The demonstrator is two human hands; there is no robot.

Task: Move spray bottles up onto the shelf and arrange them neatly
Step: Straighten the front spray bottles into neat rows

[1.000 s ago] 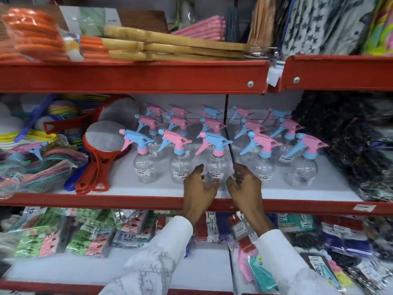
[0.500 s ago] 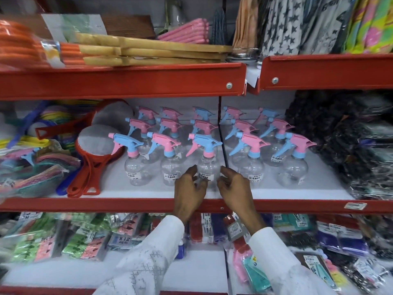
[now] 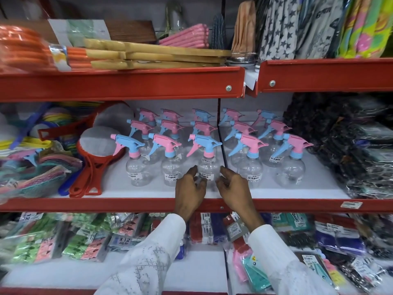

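Note:
Clear spray bottles with pink and blue trigger heads stand upright in three rows on the white middle shelf [image 3: 119, 193], nozzles pointing left. The front row runs from the leftmost bottle [image 3: 137, 169] to the rightmost bottle [image 3: 290, 171]. Both hands reach over the shelf's red front edge to the middle front bottle [image 3: 208, 167], which has a blue head and a pink collar. My left hand [image 3: 190, 194] has its fingertips at the bottle's left side. My right hand [image 3: 234, 192] curls by its right side. Neither hand closes around the bottle, which stands on the shelf.
Red-framed round pads [image 3: 95, 150] and mesh scrubbers [image 3: 32, 173] crowd the shelf's left end. Dark wrapped packets [image 3: 350, 145] fill the right end. Wooden boards [image 3: 153, 54] lie on the upper shelf. Packaged goods [image 3: 85, 237] cover the lower shelf. A thin divider [image 3: 219, 124] splits the bottle rows.
Both hands have moved forward from the shelf's front edge and closed in on either side of the middle front bottle. The bottles have stayed in place.

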